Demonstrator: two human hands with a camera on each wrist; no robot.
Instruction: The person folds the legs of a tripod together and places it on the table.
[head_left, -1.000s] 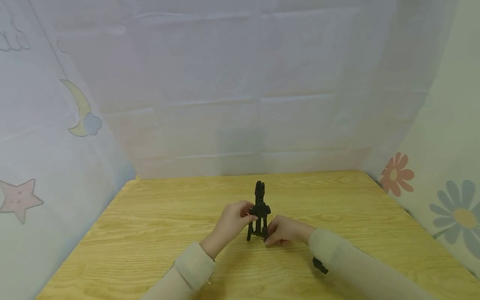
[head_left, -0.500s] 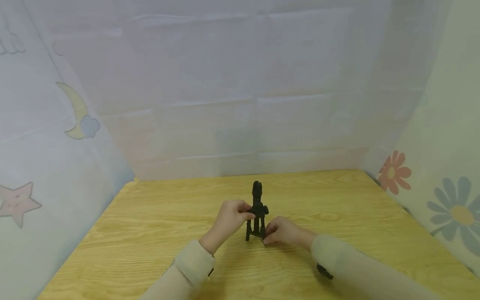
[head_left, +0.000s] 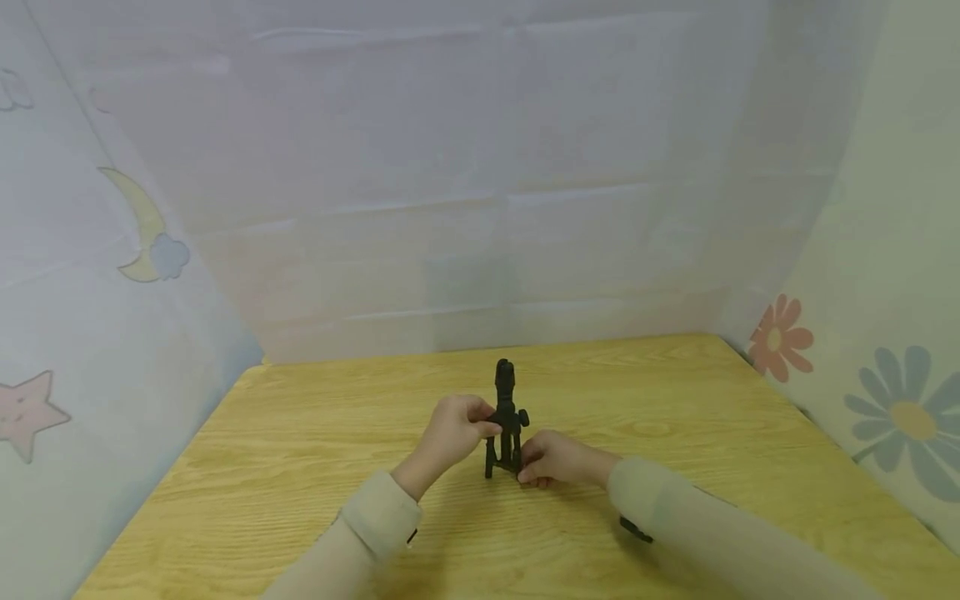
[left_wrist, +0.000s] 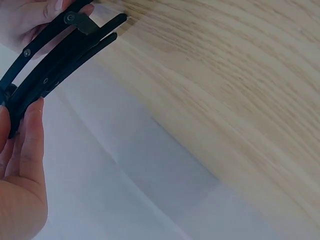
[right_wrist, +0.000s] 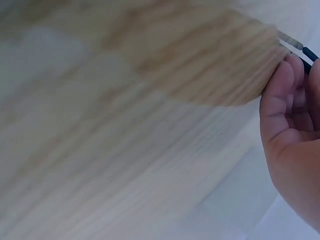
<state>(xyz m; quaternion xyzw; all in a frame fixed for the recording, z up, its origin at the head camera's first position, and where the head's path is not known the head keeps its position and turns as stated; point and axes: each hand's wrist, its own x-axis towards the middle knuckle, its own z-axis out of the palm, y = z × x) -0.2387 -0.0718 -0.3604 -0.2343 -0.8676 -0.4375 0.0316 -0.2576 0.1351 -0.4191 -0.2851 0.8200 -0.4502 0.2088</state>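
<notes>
A small black tripod (head_left: pixel 505 408) stands upright near the middle of the table in the head view, a round knob (head_left: pixel 524 417) sticking out on its right. My left hand (head_left: pixel 455 431) pinches its upper part, just above the legs, between thumb and fingers. Low on the right, my right hand (head_left: pixel 557 460) pinches the foot end of one leg. In the left wrist view the tripod's legs (left_wrist: pixel 55 45) and a metal brace (left_wrist: pixel 86 24) show, with the left fingers (left_wrist: pixel 33 130) around the top end. The right wrist view catches only a bit of the leg (right_wrist: pixel 309 54) beside the curled right hand (right_wrist: pixel 295 135).
The wood-grain table (head_left: pixel 300 467) runs back to a pale cloth backdrop (head_left: pixel 465 167). Printed cloth hangs at both sides, with a star (head_left: pixel 32 410) on the left and flowers (head_left: pixel 913 419) on the right.
The tripod has turned a little, and its knob now stands out more to the right. Both hands keep their hold; everything sits slightly further left in the head view.
</notes>
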